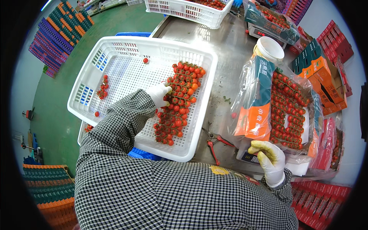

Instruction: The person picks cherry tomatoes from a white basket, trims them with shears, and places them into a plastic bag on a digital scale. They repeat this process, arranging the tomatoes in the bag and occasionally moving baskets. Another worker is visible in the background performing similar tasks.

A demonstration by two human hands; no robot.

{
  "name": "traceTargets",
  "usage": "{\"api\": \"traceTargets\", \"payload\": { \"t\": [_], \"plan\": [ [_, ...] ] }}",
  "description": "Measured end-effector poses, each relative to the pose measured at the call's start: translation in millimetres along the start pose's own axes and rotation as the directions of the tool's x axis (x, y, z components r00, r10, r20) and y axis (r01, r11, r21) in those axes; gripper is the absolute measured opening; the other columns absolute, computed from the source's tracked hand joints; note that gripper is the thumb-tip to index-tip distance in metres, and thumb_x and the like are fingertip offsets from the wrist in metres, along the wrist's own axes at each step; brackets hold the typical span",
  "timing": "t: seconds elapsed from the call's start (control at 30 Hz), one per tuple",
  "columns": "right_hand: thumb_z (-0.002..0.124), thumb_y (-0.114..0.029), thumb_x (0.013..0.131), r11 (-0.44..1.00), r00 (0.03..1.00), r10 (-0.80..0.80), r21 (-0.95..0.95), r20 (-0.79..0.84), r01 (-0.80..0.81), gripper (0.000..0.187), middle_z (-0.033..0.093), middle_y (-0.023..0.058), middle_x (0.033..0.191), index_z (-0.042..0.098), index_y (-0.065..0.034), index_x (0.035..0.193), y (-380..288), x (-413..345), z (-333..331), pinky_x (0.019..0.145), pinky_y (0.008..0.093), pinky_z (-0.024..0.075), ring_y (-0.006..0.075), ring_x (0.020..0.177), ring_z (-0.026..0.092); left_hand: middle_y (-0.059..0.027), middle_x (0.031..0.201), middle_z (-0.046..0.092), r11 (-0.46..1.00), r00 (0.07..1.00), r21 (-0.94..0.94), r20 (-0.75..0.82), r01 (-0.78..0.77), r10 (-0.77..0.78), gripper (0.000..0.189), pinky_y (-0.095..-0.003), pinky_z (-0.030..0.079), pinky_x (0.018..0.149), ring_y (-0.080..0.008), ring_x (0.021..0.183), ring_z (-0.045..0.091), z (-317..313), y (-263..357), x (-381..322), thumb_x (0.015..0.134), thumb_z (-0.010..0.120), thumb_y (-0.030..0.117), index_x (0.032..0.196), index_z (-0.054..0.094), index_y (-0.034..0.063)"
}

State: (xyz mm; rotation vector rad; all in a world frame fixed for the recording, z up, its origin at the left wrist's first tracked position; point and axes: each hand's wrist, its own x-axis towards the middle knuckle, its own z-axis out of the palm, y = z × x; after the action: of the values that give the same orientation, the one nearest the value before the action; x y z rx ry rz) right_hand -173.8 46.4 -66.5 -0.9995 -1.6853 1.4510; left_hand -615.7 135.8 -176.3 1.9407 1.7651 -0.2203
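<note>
My left hand [158, 94], in a white glove with stained fingertips, reaches into a large white plastic crate [138, 43]. Its fingers touch the left side of a pile of cherry tomatoes on the vine [179, 100]. Whether they grip a stem is hidden. A smaller truss [103, 87] and a few loose tomatoes lie elsewhere in the crate. My right hand [271, 162], gloved too, hovers by the near edge of a green-and-orange carton [256, 120] lined with clear plastic. Its fingers are curled but apart, with nothing visible between them. Rows of tomato trusses [287, 115] lie inside the carton.
Red-handled pruning shears [215, 142] lie on the steel table [221, 74] between crate and carton. A white bucket [270, 49] stands behind the carton. Another tomato crate [189, 11] and a filled carton on a scale [267, 31] are farther back. Folded cartons [325, 77] stand right.
</note>
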Motion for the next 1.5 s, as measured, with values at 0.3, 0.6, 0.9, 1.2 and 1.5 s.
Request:
{"api": "traceTargets", "payload": {
  "t": [0.3, 0.6, 0.9, 1.2, 1.5],
  "plan": [
    [0.070, -0.015, 0.081, 0.752, 0.924, -0.322, -0.537, 0.205, 0.381, 0.052, 0.057, 0.0168, 0.121, 0.056, -0.0044, 0.129, -5.6, 98.1, 91.3, 0.100, 0.0401, 0.0430, 0.0329, 0.113, 0.055, -0.0110, 0.081, 0.063, 0.911, 0.968, -0.378, -0.238, -0.165, 0.076, 0.011, -0.0337, 0.051, 0.074, -0.0215, 0.077, 0.062, -42.1, 37.6, -26.1, 0.076, 0.071, 0.006, 0.081, 0.064, -0.0011],
    [0.070, -0.025, 0.088, 0.848, 0.928, 0.147, 0.439, 0.343, -0.296, 0.069, 0.060, 0.0147, 0.122, 0.037, -0.0066, 0.146, 18.6, 123.8, 138.5, 0.086, 0.0356, 0.0525, 0.0211, 0.099, 0.063, -0.0103, 0.097, 0.071, 0.838, 0.992, -0.537, -0.123, -0.095, 0.034, 0.047, -0.0342, 0.055, 0.073, -0.0199, 0.085, 0.069, -42.8, 9.3, -28.8, 0.093, 0.060, 0.047, 0.116, 0.064, 0.0056],
    [0.043, -0.062, 0.095, 0.477, 0.921, 0.004, 0.809, 0.388, -0.343, 0.074, 0.052, 0.0251, 0.132, 0.035, -0.0081, 0.146, 35.4, 111.9, 115.5, 0.086, 0.0426, 0.0522, 0.0295, 0.101, 0.062, -0.0173, 0.116, 0.053, 0.966, 0.997, 0.255, 0.065, 0.034, -0.052, 0.057, -0.0382, 0.050, 0.091, -0.0316, 0.109, 0.057, 1.9, 24.3, -18.0, 0.076, 0.078, 0.035, 0.121, 0.059, 0.0057],
    [0.049, -0.051, 0.097, 0.465, 0.973, 0.042, 0.857, 0.229, -0.221, 0.069, 0.042, 0.0203, 0.145, 0.032, -0.0081, 0.149, 40.6, 94.2, 99.6, 0.098, 0.0468, 0.0468, 0.0313, 0.121, 0.053, -0.0162, 0.106, 0.060, 0.979, 0.977, 0.071, 0.090, 0.189, -0.195, 0.061, -0.0379, 0.052, 0.087, -0.0300, 0.101, 0.062, 1.1, 33.7, -22.7, 0.070, 0.082, 0.029, 0.120, 0.055, 0.0042],
    [0.047, -0.058, 0.096, 0.346, 0.979, 0.029, 0.917, 0.203, -0.200, 0.077, 0.048, 0.0244, 0.139, 0.033, -0.0019, 0.147, 44.6, 84.8, 87.6, 0.098, 0.0516, 0.0466, 0.0356, 0.124, 0.052, -0.0128, 0.092, 0.067, 0.972, 0.991, 0.200, -0.029, -0.121, 0.129, 0.044, -0.0379, 0.054, 0.078, -0.0280, 0.089, 0.067, -25.5, 45.7, -46.4, 0.073, 0.076, 0.016, 0.111, 0.060, 0.0032]
  ]
}}
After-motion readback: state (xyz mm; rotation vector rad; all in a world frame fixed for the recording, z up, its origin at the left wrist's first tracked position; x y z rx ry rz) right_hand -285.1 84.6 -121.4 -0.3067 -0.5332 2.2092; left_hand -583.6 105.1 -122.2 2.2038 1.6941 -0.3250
